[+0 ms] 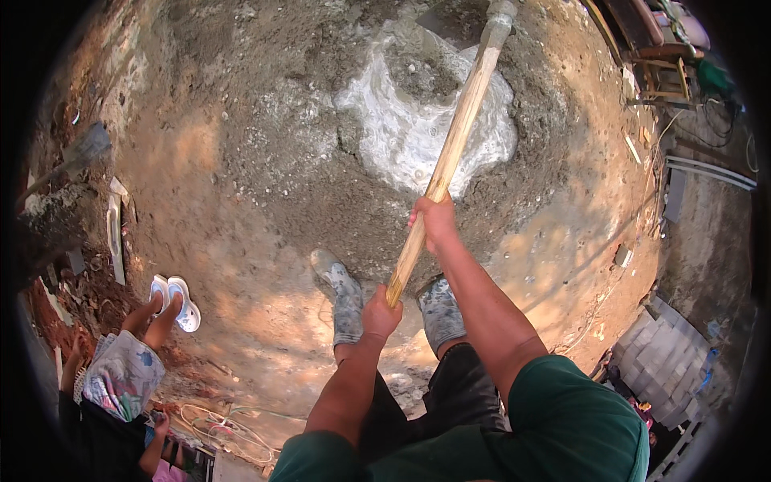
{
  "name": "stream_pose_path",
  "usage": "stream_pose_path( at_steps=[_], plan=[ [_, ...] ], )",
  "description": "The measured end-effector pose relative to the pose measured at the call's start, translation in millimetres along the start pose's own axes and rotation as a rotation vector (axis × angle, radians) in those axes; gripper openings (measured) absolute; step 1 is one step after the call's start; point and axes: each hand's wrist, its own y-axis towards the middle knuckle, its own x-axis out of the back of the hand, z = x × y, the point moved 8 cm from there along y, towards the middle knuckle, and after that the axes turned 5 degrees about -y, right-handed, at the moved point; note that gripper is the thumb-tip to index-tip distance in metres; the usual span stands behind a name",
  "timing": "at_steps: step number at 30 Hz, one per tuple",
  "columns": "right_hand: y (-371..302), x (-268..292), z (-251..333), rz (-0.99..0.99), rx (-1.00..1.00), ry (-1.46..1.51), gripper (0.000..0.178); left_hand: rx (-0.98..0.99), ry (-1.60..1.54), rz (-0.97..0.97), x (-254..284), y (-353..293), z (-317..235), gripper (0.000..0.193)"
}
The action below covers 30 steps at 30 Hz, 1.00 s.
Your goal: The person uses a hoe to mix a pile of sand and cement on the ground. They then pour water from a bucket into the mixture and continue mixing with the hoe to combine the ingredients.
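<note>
My right hand [435,221] is wrapped round the middle of a hoe's pale wooden handle [464,120]. Lower down, near the butt end, my left hand [381,315] grips the same handle. The hoe slants away from me to the upper right, up to its grey, mortar-caked socket [499,18]. Its dark metal blade [450,26] shows only in part at the top edge. Beneath the handle lies a pool of pale, watery slurry [401,145], ringed by a broad heap of wet grey mortar mix [281,120].
My speckled rubber boots [345,297] stand at the mix's near edge. At left, another person in white shoes [186,309] is beside rubble and a shovel [84,149]. Stacked grey blocks [662,353] stand at right, below pale pipes [711,170]. A coiled hose [229,430] lies lower left.
</note>
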Motion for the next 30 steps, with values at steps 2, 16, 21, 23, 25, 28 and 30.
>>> stream_pose_path(
  at_steps=[2,16,21,23,25,28,30],
  plan=[
    [2,-21,45,0.022,0.096,0.083,0.033,-0.054,0.008,-0.074,21,34,-19,0.036],
    [130,-98,120,0.149,0.09,-0.579,0.012,0.206,-0.335,-0.119,28,88,-139,0.036],
    [100,-74,88,0.224,0.017,-0.414,0.022,0.209,-0.293,-0.069,19,52,-117,0.037],
    [84,-55,71,0.241,-0.004,-0.346,0.028,0.209,-0.295,-0.055,8,29,-111,0.037],
    [64,-35,43,0.226,-0.03,-0.299,0.033,0.203,-0.297,-0.014,-7,8,-92,0.036],
    [36,-9,4,0.17,-0.076,-0.267,0.037,0.176,-0.287,0.032,-26,-25,-62,0.036],
    [16,1,-17,0.123,-0.121,-0.266,0.039,0.143,-0.274,0.03,-30,-41,-45,0.034]
  ],
)
